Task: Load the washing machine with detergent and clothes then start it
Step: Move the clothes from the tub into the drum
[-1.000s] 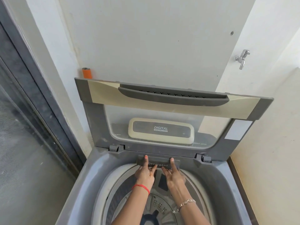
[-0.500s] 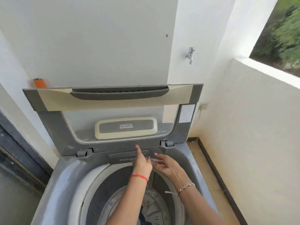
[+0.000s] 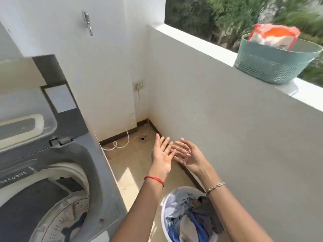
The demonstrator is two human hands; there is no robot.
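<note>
The grey top-loading washing machine point(image 3: 104, 180) stands at the left with its lid point(image 3: 57, 95) raised; some cloth lies in its drum point(image 3: 66, 219). A white laundry basket point(image 3: 163, 215) full of blue and grey clothes point(image 3: 190, 220) sits on the floor at the bottom centre. On the parapet ledge at the upper right, a teal basket point(image 3: 269, 65) holds an orange and white detergent bag point(image 3: 272, 34). My left hand point(image 3: 163, 156) and my right hand point(image 3: 187, 154) hover side by side above the floor, right of the machine, both open with fingers spread and holding nothing.
A white parapet wall point(image 3: 227, 128) runs along the right. A tap point(image 3: 88, 21) is on the back wall, a wall socket point(image 3: 139, 85) with a white cable point(image 3: 120, 144) in the corner, and a floor drain point(image 3: 142, 138) beyond my hands.
The view has swung right, away from the machine's detergent drawer. Both hands have left the drawer and moved right, now held open above the floor near the clothes basket.
</note>
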